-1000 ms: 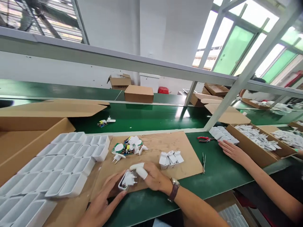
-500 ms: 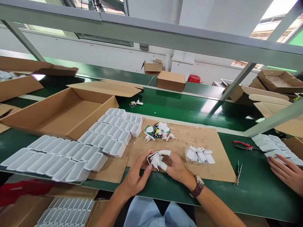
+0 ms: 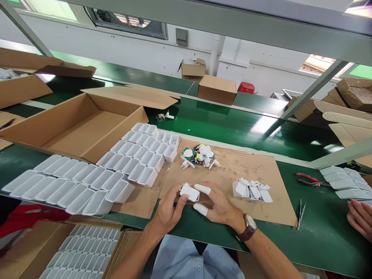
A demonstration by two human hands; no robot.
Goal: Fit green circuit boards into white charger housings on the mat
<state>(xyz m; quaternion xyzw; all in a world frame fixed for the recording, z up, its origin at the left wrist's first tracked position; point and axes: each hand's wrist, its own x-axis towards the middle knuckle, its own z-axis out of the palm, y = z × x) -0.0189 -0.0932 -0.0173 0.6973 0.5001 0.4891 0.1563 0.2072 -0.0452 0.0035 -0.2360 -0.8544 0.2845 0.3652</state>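
Note:
Between thumb and fingers, my left hand (image 3: 167, 211) holds a white plastic charger housing (image 3: 189, 192) above the front edge of the cardboard sheet. My right hand (image 3: 217, 203), with white covers on its thumb and a finger, is spread just right of the housing; nothing shows in its grasp. Behind the hands lies a heap of green circuit boards (image 3: 200, 154) with white plug pieces (image 3: 215, 163). Right of my right hand, white housings filled with plug parts (image 3: 252, 190) stand in a group. What sits inside the held housing is mostly hidden.
Rows of open white housings (image 3: 84, 182) cover the bench at left, beside a large cardboard box (image 3: 72, 128). Red-handled pliers (image 3: 312, 180) and tweezers (image 3: 301, 214) lie at right, near another person's hand (image 3: 360, 217). A metal shelf beam (image 3: 203, 23) crosses overhead.
The white piece has turned over in my left hand, its plug pins no longer facing me. My right fingers have come away from it. The other person's hand has drawn back rightward.

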